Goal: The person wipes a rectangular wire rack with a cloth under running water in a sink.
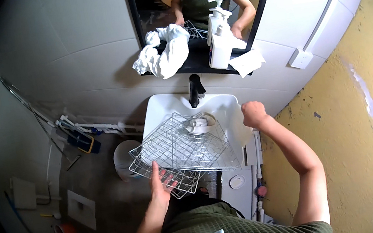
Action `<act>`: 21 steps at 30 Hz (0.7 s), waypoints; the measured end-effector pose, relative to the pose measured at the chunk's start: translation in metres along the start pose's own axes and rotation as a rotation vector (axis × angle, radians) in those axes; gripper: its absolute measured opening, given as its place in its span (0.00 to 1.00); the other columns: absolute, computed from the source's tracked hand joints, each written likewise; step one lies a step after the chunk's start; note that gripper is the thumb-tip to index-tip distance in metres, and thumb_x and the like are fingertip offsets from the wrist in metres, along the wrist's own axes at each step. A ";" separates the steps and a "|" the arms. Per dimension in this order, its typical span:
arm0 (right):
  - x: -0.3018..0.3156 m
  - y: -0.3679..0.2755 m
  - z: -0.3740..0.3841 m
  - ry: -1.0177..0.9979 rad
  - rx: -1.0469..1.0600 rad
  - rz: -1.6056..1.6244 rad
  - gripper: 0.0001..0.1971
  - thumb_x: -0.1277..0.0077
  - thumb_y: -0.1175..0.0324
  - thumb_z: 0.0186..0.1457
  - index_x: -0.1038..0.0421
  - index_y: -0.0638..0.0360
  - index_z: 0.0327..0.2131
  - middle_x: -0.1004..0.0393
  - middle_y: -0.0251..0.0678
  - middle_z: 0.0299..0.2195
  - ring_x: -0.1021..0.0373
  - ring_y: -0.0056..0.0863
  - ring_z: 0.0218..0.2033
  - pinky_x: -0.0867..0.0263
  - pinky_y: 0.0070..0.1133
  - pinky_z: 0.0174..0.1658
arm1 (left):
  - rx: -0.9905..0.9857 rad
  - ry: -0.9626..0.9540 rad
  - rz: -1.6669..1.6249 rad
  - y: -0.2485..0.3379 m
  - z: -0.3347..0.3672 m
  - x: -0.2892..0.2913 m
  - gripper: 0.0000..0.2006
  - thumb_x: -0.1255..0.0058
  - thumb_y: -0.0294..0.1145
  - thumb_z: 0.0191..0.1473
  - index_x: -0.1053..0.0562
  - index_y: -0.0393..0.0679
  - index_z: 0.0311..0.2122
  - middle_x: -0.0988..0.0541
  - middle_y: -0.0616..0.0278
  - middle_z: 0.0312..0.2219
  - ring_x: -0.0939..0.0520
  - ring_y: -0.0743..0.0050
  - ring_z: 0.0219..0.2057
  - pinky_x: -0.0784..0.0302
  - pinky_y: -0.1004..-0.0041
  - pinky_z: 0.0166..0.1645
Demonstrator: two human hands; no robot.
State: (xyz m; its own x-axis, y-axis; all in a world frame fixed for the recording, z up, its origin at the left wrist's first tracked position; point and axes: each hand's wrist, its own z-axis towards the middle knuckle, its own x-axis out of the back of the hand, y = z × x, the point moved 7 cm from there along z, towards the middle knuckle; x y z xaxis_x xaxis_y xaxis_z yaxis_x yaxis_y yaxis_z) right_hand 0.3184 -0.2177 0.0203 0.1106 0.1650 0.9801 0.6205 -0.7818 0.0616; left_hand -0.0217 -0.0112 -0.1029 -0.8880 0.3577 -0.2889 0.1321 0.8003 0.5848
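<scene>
A silver wire rack [178,141] lies tilted across the white washbasin [151,109], its near part jutting past the front rim. My left hand [160,187] grips it at the near left, thumb up and fingers behind the wires. The wires overlap, so I cannot tell whether there is one rack or several. On the rack or under its wires, near the basin's middle, sits a crumpled white cloth [200,123]. My right hand [255,114] is closed in a fist by the basin's right rim; what it holds, if anything, is hidden.
A black tap [196,89] stands behind the basin. Above, a black shelf [201,66] under the mirror carries a bunched white cloth [165,52], white pump bottles [220,47] and a white sheet [248,62]. A white bucket [125,156] stands left of the basin; a yellow wall [342,142] closes the right side.
</scene>
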 end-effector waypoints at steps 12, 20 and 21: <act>-0.078 -0.017 -0.013 0.248 0.123 -0.005 0.10 0.49 0.62 0.46 0.25 0.56 0.29 0.26 0.39 0.32 0.28 0.32 0.33 0.30 0.27 0.33 | -0.018 -0.072 0.037 -0.009 -0.004 -0.003 0.45 0.45 0.64 0.41 0.48 0.50 0.59 0.41 0.58 0.50 0.33 0.56 0.48 0.29 0.56 0.42; -0.073 -0.108 -0.123 0.041 0.743 0.338 0.19 0.50 0.71 0.39 0.31 0.58 0.40 0.30 0.39 0.29 0.30 0.41 0.32 0.32 0.32 0.31 | -0.051 -0.087 -0.027 -0.008 -0.006 -0.008 0.32 0.42 0.53 0.45 0.40 0.45 0.49 0.37 0.58 0.43 0.31 0.59 0.45 0.25 0.57 0.42; -0.066 -0.110 -0.119 0.046 0.745 0.341 0.19 0.50 0.71 0.39 0.31 0.58 0.40 0.30 0.39 0.29 0.30 0.41 0.32 0.32 0.32 0.31 | -0.055 -0.085 -0.025 -0.007 -0.010 -0.008 0.32 0.42 0.53 0.45 0.40 0.45 0.49 0.37 0.58 0.43 0.31 0.59 0.45 0.25 0.57 0.42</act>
State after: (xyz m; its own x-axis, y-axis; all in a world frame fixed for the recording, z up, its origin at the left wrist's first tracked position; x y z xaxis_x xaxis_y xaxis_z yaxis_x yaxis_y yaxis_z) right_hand 0.1506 -0.2142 -0.0283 0.3648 -0.0468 0.9299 0.9131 -0.1776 -0.3671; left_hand -0.0196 -0.0248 -0.0972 -0.8497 0.3798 -0.3658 0.0841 0.7824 0.6171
